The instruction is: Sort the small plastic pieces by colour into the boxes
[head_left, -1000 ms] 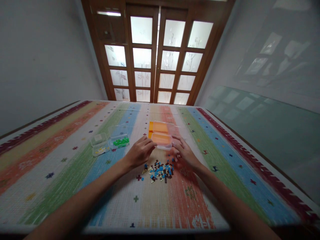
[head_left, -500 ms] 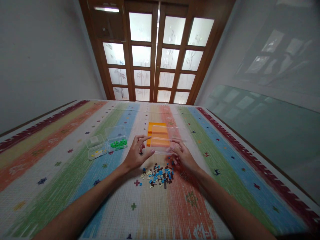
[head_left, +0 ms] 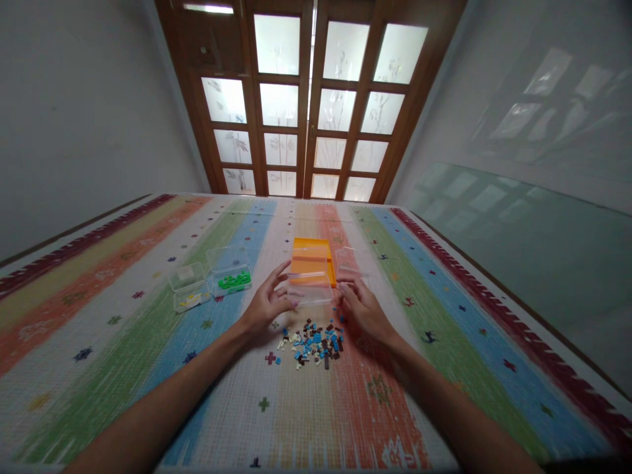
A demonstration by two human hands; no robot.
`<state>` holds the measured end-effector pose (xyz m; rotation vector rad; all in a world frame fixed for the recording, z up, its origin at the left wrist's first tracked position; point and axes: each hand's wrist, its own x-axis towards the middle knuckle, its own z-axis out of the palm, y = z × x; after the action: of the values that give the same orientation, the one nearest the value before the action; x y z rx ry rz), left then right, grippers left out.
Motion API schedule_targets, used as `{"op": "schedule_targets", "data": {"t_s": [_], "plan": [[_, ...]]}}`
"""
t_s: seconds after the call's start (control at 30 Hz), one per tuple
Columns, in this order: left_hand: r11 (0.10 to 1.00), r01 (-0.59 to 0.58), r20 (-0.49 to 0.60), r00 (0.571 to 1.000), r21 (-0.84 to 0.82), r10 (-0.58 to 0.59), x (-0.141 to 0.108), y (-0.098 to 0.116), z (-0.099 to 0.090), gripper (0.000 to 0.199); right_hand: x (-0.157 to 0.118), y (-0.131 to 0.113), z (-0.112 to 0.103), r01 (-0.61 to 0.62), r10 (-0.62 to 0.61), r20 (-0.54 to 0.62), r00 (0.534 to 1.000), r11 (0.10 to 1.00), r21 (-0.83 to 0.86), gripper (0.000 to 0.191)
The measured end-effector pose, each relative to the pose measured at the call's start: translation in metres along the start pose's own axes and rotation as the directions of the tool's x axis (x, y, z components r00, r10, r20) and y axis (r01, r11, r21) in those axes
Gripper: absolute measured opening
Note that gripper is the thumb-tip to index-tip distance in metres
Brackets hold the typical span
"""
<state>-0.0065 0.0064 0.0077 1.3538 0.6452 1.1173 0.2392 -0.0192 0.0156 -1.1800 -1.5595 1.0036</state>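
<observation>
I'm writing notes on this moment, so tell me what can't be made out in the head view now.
All in the head view:
Right hand: some fingertips hidden by the hand itself; grip unclear.
Left hand: contact with the clear plastic box uncertain; its transparent edges are faint.
Loose toy bricks: too small and overlapping to count.
Yellow pieces: too small for exact shapes.
Upper arms: cut off by the bottom edge.
</observation>
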Motion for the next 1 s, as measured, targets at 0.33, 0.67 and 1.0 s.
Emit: {"op": "schedule_targets", "data": {"t_s": [0.33,0.67,1.0], "plan": [[0.997,0.029,-0.023,0.999,0.068,-0.027,0.005,-0.008,-0.016,0.095,-0.016,-0.009,-0.015,0.243,0.051,0.498,0.866,0.827,-0.507,0.017],[0.989,0.108,0.033,0.993,0.099,-0.112,0.007,-0.006,-0.017,0.096,-0.019,-0.015,-0.012,0.260,0.054,0.451,0.891,0.754,-0.603,0.012],[0.989,0.071,0.084,0.993,0.128,-0.082,0.011,-0.009,-0.019,0.090,-0.021,-0.018,-0.012,0.297,0.041,0.449,0.892,0.696,-0.653,0.010]]}}
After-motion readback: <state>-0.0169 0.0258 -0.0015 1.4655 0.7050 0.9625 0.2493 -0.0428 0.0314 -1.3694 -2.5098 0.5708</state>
